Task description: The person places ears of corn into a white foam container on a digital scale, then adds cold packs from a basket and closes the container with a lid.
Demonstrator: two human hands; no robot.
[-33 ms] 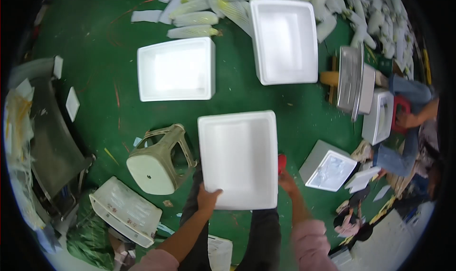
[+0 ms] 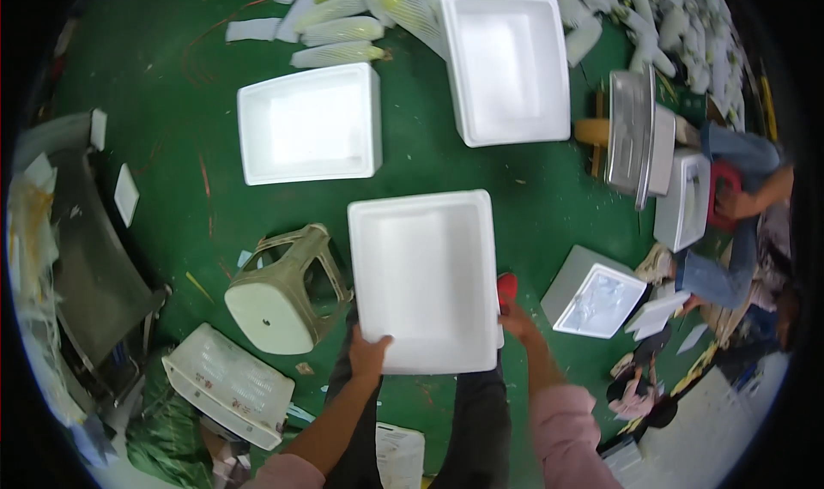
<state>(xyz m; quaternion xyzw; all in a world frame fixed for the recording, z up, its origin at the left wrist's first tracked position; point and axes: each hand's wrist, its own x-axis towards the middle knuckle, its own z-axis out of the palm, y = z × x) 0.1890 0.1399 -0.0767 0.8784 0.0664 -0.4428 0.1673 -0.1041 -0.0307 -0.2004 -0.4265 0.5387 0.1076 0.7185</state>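
Observation:
In front of my legs is an empty white foam box [image 2: 422, 283], its open side facing up. My left hand [image 2: 371, 356] grips its near left corner, thumb over the rim and fingers hidden outside. On the opposite side, my right hand [image 2: 517, 320] is closed against the outer wall, its fingertips partly hidden. A small red object [image 2: 507, 286] shows just beyond that hand; its kind is unclear.
Two more open foam boxes [image 2: 311, 124] [image 2: 508, 67] lie farther off, near net-wrapped pale produce [image 2: 343, 31]. At left are a stool [image 2: 273, 317], a crate [image 2: 232, 386] and a chair [image 2: 103, 257]. At right sit a bag-lined foam box [image 2: 596, 298], a metal basin [image 2: 631, 137] and other people.
The whole view has shifted slightly, with most things now a little farther left and up. Both hands stay at the foam box.

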